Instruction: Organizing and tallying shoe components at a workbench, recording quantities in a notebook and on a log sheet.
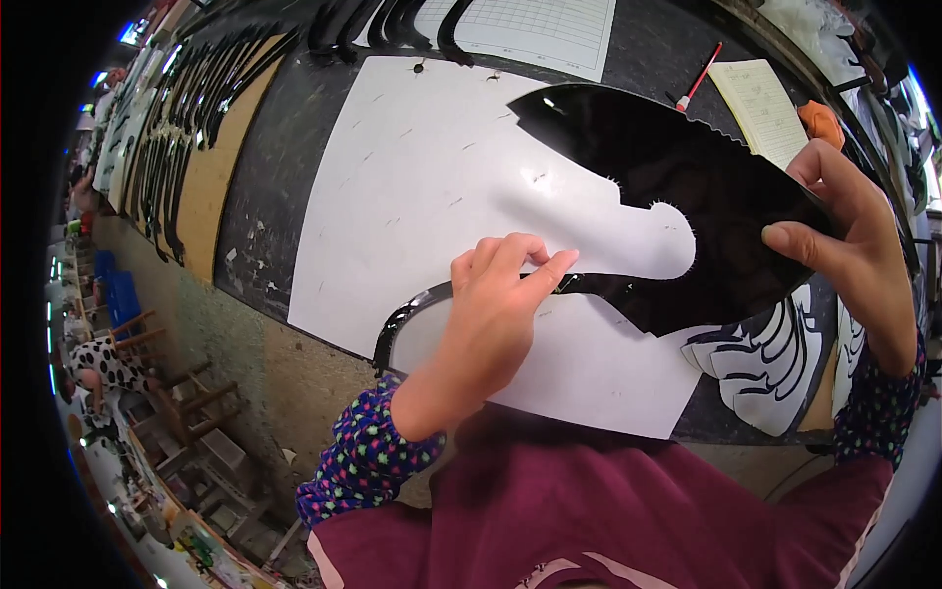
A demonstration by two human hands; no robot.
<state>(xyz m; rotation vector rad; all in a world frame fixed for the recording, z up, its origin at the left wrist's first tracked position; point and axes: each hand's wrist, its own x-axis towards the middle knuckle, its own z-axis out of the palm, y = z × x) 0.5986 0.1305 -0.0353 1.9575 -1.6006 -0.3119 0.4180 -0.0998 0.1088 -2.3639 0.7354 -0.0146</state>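
A large, glossy black leather-like cut piece [721, 196] with a deep rounded cutout is held over a white sheet [392, 187]. My right hand [859, 231] pinches its right end, thumb on top and fingers behind. My left hand [500, 304] is closed at the narrow lower arm of the piece, thumb and forefinger pressed together there. Past that hand, a curved black strip [407, 309] bends down toward the near edge; whether it belongs to the same piece is hidden by my fingers. Small threads or frayed bits fringe the cutout.
Several white, black-edged curved pieces [770, 368] lie at the right, near my right forearm. Behind are an open notebook [760, 108], a red pen [702, 74] and black strips on a printed sheet [540, 34]. More black strips [177, 147] rest on a board at left, with stools [201, 407] below.
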